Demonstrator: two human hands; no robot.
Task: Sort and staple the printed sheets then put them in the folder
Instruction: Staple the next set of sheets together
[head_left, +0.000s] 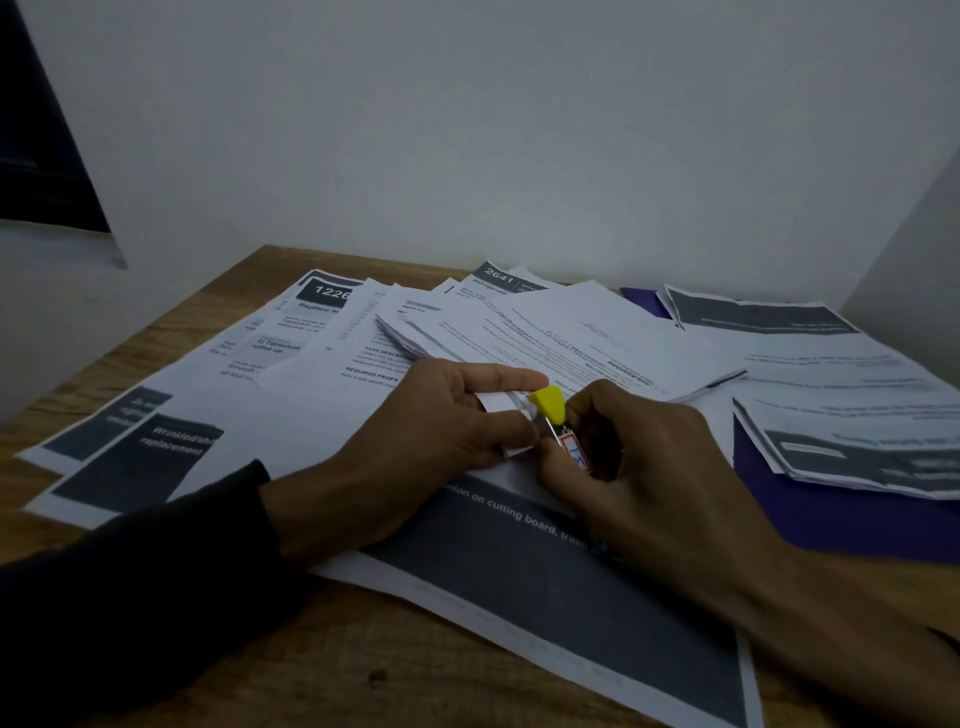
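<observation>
Two hands met over the middle of the light wooden table (332, 670), working on one small set of white printed sheets (498, 402). The left hand (441, 436) pinched the near corner of that set, thumb under and forefinger laid flat along the top, so its fingers were clamped on paper. The right hand (639, 467) was curled tight around a small metal stapler with a yellow plastic nose (553, 415), of which only the nose and a strip of labelled body showed between the fingers.

What the coming squeeze turned on was this: the stapler's long axis ran from the right palm up and leftward, its yellow nose pointing at the pinched corner and touching or just overlapping the paper edge (whether the corner sat fully inside the mouth could not be told). The left fingers lay just beside the nose, so they looked to be the nearer risk if the corner slipped.

Many more loose printed pages (322, 353) lay fanned across the table beyond and to either side. The purple card folder (831, 519) lay flat at the right, partly under another stack, and nearer the right hand.
</observation>
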